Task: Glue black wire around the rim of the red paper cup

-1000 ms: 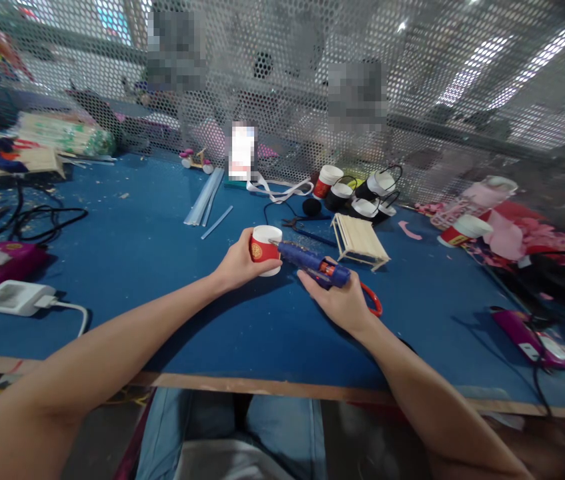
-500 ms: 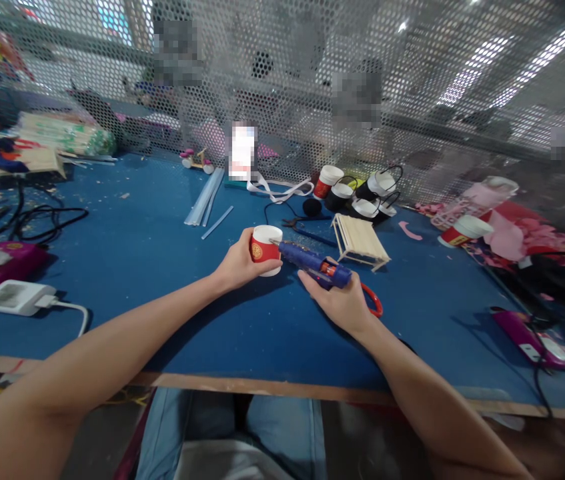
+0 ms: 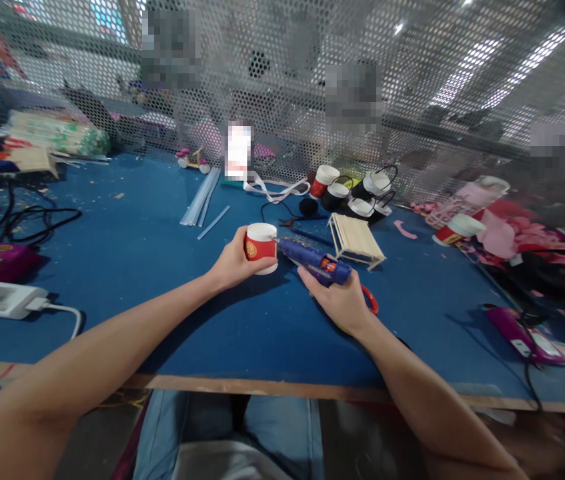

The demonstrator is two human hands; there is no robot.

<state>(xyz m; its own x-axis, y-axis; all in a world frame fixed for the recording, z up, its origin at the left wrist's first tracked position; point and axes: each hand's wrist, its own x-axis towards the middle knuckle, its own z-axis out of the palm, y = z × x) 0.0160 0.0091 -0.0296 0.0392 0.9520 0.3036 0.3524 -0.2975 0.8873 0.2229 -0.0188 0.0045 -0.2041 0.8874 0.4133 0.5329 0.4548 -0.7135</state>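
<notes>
**Red paper cup meets blue glue gun**

Left hand (image 3: pixel 232 263) is wrapped around the red paper cup (image 3: pixel 261 248), just above the blue table (image 3: pixel 127 267). Right hand (image 3: pixel 339 300) grips the blue glue gun (image 3: pixel 312 261), nozzle touching the cup's rim. Little stick bench (image 3: pixel 355 237) sits just behind.

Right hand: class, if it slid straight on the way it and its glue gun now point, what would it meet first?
The right hand aims its blue glue gun up-left; its nozzle already looks to touch the red paper cup held by the left hand, though depth is unclear.
</notes>
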